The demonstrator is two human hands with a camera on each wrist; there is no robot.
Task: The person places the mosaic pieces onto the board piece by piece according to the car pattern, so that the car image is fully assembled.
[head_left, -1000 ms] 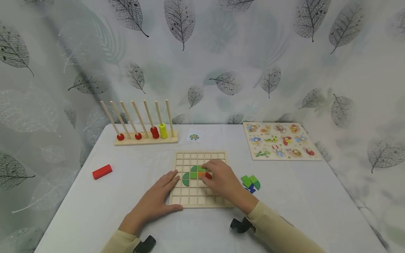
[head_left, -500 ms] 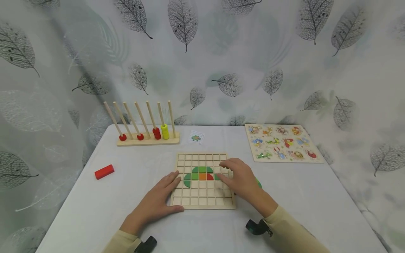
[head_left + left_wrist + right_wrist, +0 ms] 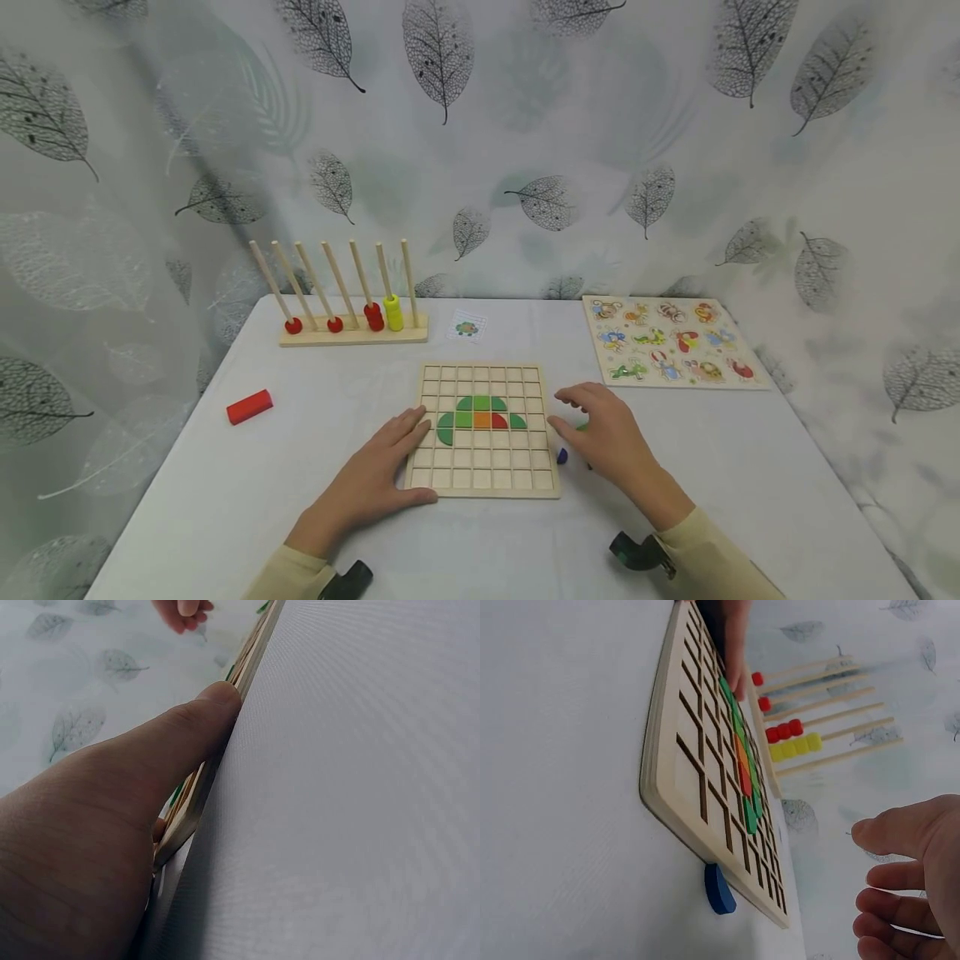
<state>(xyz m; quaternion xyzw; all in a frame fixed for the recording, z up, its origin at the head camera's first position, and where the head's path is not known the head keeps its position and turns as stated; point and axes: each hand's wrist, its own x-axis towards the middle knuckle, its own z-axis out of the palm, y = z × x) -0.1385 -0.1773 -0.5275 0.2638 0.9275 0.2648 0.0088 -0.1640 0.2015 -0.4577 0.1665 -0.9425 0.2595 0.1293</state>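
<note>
A wooden grid board (image 3: 495, 492) lies on the white table, its cells partly filled with green pieces (image 3: 482, 402), an orange square (image 3: 482, 420) and a red rounded piece (image 3: 499, 421). My left hand (image 3: 367, 479) rests against the board's left side, fingers extended and thumb at the near corner. Just right of the board hovers my right hand (image 3: 615, 433), fingers slightly bent, holding nothing visible in the right wrist view. Beside the board's right edge sits a blue rounded piece (image 3: 719, 889). A green piece (image 3: 582, 427) shows partly behind the right hand, which hides most loose pieces.
A peg abacus (image 3: 354, 337) with red and yellow beads stands at the back left. Near it lies a small picture card (image 3: 467, 327). An insect puzzle board (image 3: 667, 342) is at the back right, and a red cylinder (image 3: 250, 407) at the left.
My right hand has moved right, off the grid and over to the loose pieces. A dark green piece beside the red one is now uncovered on the board. The left hand stays put.
</note>
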